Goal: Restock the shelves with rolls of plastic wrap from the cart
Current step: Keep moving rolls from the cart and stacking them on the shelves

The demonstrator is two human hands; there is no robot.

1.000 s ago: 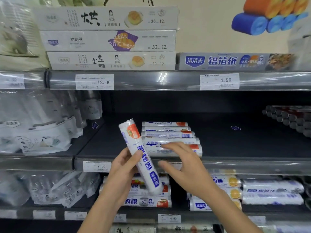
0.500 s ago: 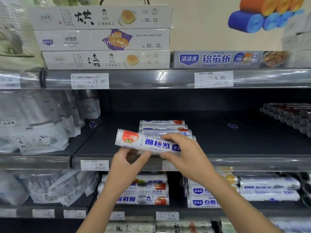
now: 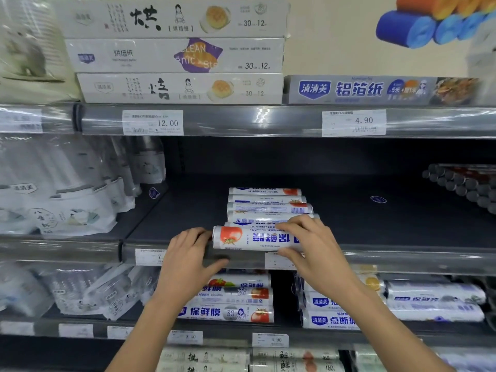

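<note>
Glossy white film covers the roll (image 3: 249,237), a slim cylinder with a red tomato printed at its left end and blue lettering upside down. The right hand (image 3: 314,245) grips its right part, fingers curled over the top and thumb underneath. The left hand (image 3: 188,261) is loosely spread. Its bent fingertips are at the roll's flat left end and its thumb is stretched out below, not wrapped around anything.

The roll lies crosswise at the front edge of the dark matte shelf (image 3: 375,224), just in front of a row (image 3: 268,208) of matching rolls lying parallel behind it. A shiny clear rail (image 3: 402,259) runs along the shelf front. Crinkly translucent bags (image 3: 67,205) hang at the left, dark round-ended tubes (image 3: 469,189) are stacked at the right, and long flat cardboard boxes (image 3: 177,55) sit above.
</note>
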